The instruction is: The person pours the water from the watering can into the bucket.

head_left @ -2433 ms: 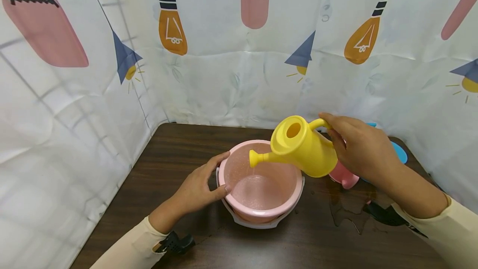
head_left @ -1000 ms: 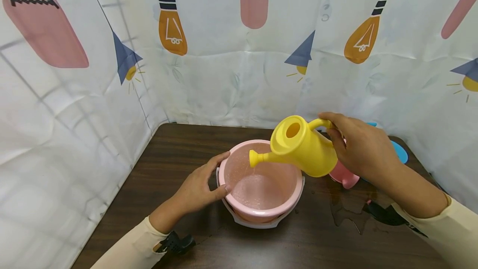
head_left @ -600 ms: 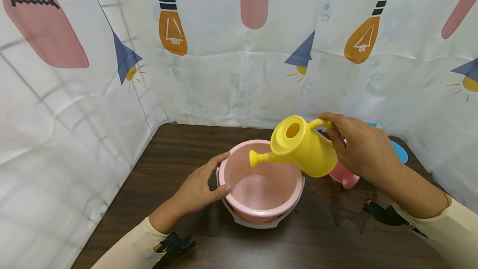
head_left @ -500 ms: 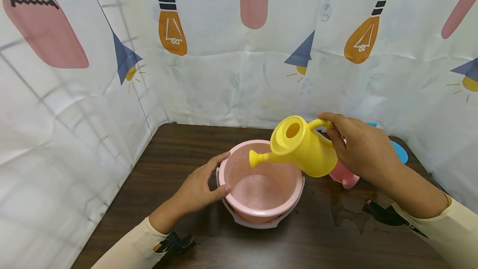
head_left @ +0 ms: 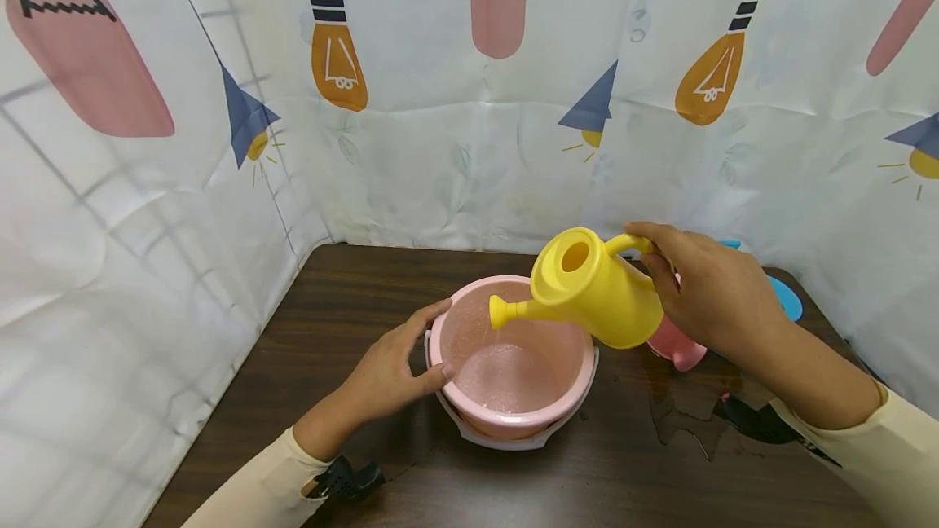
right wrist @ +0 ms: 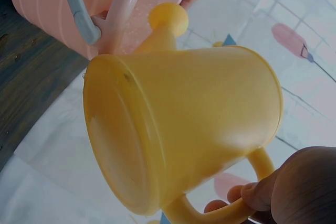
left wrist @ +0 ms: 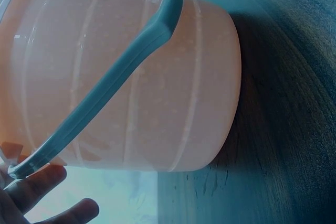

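A pink bucket (head_left: 513,416) with a pale handle (left wrist: 113,85) stands on the table. My left hand (head_left: 385,361) rests against the left side of its rim, thumb and index finger spread apart along it. The left wrist view shows two of that hand's fingers (left wrist: 73,214) extended beside the bucket. My right hand (head_left: 715,292) grips the handle of a yellow watering can (head_left: 609,300), with fingers and thumb round it in the right wrist view. The can is tipped left, its spout over the bucket's opening. Thin streams of water fall from the spout's head, and the bucket's inner wall and bottom glisten.
A pink object (head_left: 678,345) and a blue object (head_left: 786,298) stand at the right, partly behind my right hand and arm. A water puddle (head_left: 682,418) lies on the dark wooden table (head_left: 352,283). A patterned white curtain (head_left: 440,161) hangs behind and to the left.
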Demonstrator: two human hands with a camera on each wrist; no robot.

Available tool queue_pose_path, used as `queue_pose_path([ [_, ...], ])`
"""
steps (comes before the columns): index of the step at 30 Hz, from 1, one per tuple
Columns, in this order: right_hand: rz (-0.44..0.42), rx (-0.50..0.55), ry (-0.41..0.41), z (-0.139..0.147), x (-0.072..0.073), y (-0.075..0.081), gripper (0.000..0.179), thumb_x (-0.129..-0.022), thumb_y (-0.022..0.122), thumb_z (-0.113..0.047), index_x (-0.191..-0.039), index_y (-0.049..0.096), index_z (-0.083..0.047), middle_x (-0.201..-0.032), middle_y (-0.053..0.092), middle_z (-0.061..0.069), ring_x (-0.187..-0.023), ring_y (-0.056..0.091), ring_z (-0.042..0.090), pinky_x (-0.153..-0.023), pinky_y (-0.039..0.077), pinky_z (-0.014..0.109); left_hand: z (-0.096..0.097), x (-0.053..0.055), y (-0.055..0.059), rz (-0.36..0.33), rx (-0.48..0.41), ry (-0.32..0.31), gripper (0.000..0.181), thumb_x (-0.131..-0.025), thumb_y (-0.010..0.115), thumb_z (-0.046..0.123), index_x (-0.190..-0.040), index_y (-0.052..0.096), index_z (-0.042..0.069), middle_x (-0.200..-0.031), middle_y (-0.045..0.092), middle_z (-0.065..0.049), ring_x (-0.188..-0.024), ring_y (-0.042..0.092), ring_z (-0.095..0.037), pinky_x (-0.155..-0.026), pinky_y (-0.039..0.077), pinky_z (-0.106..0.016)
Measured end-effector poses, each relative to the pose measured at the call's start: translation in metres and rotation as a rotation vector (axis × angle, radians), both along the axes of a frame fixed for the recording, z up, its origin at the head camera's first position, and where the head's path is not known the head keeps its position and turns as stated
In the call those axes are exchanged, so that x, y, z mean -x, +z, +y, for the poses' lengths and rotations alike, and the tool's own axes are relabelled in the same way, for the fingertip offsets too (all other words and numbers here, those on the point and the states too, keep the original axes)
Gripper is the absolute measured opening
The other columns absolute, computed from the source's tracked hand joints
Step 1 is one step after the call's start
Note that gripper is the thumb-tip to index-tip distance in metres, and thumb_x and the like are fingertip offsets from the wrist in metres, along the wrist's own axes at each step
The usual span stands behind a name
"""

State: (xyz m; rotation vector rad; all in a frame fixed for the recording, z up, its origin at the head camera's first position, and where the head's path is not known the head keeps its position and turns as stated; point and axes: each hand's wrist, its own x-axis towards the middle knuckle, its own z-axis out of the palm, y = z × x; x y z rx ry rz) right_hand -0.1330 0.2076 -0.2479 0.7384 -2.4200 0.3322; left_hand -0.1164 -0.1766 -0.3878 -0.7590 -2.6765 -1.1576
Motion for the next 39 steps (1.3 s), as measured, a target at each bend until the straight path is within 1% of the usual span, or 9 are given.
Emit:
queue_pose_path([
  [9,0.015,0.0,0.009,-0.0005,0.0,0.0005,0.04,-0.093,0.071,-0.004,-0.132,0.063,-0.009,-0.101,0.074,0.016,-0.066,0.061,0.027,-0.049,0.044,0.042,-0.0002,0.0008,0.0,0.004,0.008,0.004,0.081,-0.088,0.068,0.052,-0.159,0.035,0.032,-0.148,0.054,-0.003,-0.129,0.055,-0.027,-0.097,0.045,-0.06],
  [21,0.036,0.009,0.023,-0.0018,0.0006,0.0006,0.041,-0.092,0.072,-0.003,-0.131,0.064,-0.009,-0.1,0.074,0.015,-0.064,0.059,0.025,-0.047,0.042,0.039,-0.0008,0.0011,0.0011,0.004,0.022,0.011,0.081,-0.088,0.068,0.051,-0.159,0.035,0.031,-0.147,0.055,-0.004,-0.128,0.055,-0.029,-0.097,0.045,-0.061],
  [39,0.01,0.001,0.008,-0.0021,-0.0001,0.0007,0.042,-0.092,0.072,-0.004,-0.133,0.064,-0.009,-0.101,0.074,0.014,-0.063,0.056,0.023,-0.047,0.041,0.037,0.0,0.0011,-0.0002,-0.015,0.014,0.013,0.08,-0.087,0.069,0.048,-0.159,0.036,0.031,-0.149,0.053,-0.004,-0.129,0.055,-0.029,-0.097,0.045,-0.061],
])
